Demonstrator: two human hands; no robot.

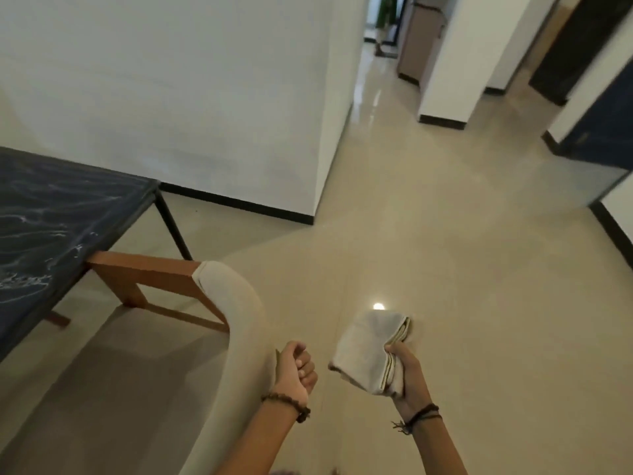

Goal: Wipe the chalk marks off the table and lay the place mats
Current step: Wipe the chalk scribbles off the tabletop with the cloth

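Two hands occupy the lower centre of my head view, both raised above the pale tiled floor (445, 269). The right hand (407, 375) grips a folded off-white cloth (371, 351): the fingers curl round one folded edge, and the rest of the cloth stands out up and to the left of the hand, its layered edges visible along the side by the fingers. The left hand (296, 368) is curled into a loose fist and I see nothing in it; it sits just beside the padded back of a chair (233, 303), and I cannot tell whether it touches the padding. A dark beaded bracelet (287, 402) circles the left wrist, and dark cord bands (419, 414) circle the right wrist. The chair has a cream upholstered back and a brown wooden frame, and its front end is tucked in under the edge of the table (51, 214) at the left of the frame. The table top is dark, carried on thin black legs, and it bears white chalk marks (30, 221) smeared in streaks and swirls across most of the visible surface. The cloth is well apart from the table, with the chair between the two. A white wall (171, 80) with a black skirting strip runs behind the table, and a corridor (373, 84) opens beyond its corner at the upper right.
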